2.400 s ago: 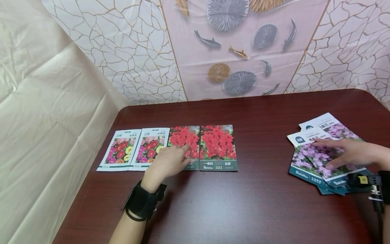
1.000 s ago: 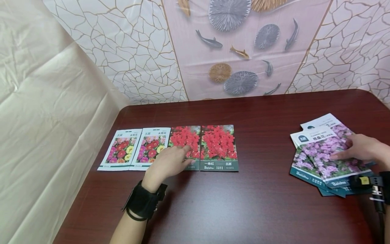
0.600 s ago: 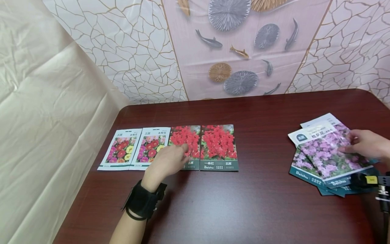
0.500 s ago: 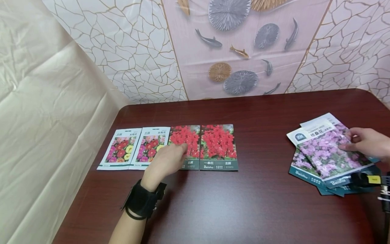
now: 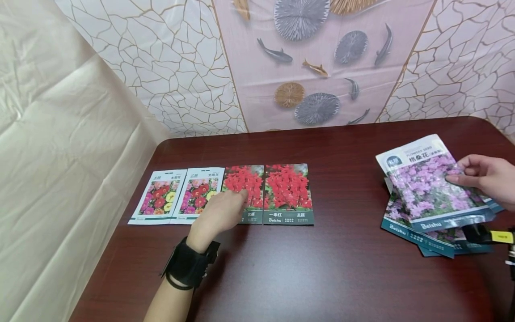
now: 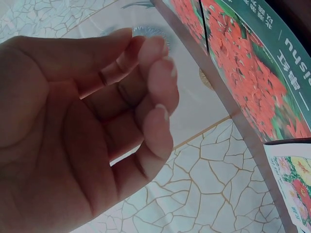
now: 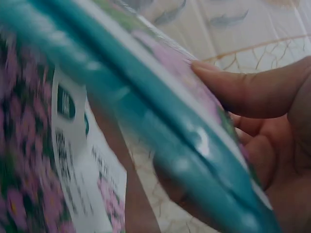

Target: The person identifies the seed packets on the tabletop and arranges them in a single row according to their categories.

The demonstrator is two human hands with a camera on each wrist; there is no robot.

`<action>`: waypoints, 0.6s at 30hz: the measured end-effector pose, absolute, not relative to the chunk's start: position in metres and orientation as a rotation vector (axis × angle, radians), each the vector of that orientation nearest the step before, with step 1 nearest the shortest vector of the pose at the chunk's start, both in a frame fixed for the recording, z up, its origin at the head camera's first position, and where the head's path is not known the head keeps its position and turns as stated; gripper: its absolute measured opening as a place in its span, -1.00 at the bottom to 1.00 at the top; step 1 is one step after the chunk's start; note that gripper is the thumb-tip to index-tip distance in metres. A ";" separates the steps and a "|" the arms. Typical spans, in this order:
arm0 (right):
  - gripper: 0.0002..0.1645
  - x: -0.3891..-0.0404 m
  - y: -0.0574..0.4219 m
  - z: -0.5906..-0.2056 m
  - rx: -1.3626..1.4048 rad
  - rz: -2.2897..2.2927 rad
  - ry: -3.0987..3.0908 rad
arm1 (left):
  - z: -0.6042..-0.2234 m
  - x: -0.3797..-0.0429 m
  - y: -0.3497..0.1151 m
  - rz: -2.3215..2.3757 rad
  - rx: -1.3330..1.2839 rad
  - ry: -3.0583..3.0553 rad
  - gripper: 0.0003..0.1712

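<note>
At the right of the head view, the right hand (image 5: 487,179) pinches a pink-flower seed packet (image 5: 428,188) at its right edge, with the thumb on the printed face. This packet is tilted above a loose pile of similar pink-flower packets (image 5: 402,230), and it covers a large part of them. A teal edge is also visible under the same hand; I cannot tell if a second packet is in the grip. In the right wrist view, the teal border of the packet is blurred.

The left hand (image 5: 223,208) is near the centre left of the frame, over the left red-flower packet (image 5: 241,176) and a corner of its white neighbour. Its fingers are loosely bent and, as the left wrist view shows, hold nothing. I cannot tell whether it touches the packets below.

In the row at centre left, two white packets with mixed flowers (image 5: 161,201) lie beside two red ones; the right red-flower packet (image 5: 287,194), marked "Beishu", is at the right end. All lie on the dark red-brown bench (image 5: 322,264). A black wristband (image 5: 187,264) is around the left wrist. Behind the bench hangs a patterned cloth (image 5: 257,85) with fish.
</note>
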State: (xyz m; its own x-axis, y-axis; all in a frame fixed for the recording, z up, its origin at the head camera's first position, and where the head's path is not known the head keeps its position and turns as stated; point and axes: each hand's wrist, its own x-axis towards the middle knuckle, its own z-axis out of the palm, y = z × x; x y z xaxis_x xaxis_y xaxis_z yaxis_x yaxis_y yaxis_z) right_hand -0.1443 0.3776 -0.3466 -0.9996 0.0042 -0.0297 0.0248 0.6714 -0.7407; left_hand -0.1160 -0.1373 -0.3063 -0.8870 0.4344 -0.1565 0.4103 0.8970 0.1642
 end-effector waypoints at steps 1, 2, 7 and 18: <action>-0.81 -0.148 0.381 -0.352 0.019 -1.302 2.859 | -0.307 -0.116 -0.137 0.189 0.652 2.876 -0.93; -0.80 -0.151 0.383 -0.356 0.012 -1.346 2.867 | -0.307 -0.116 -0.137 0.188 0.657 2.878 -0.92; -0.75 -0.154 0.369 -0.353 0.058 -1.398 2.859 | -0.309 -0.117 -0.138 0.180 0.672 2.882 -0.89; -0.57 -0.154 0.322 -0.352 0.066 -1.403 2.794 | -0.310 -0.117 -0.137 0.174 0.678 2.886 -0.84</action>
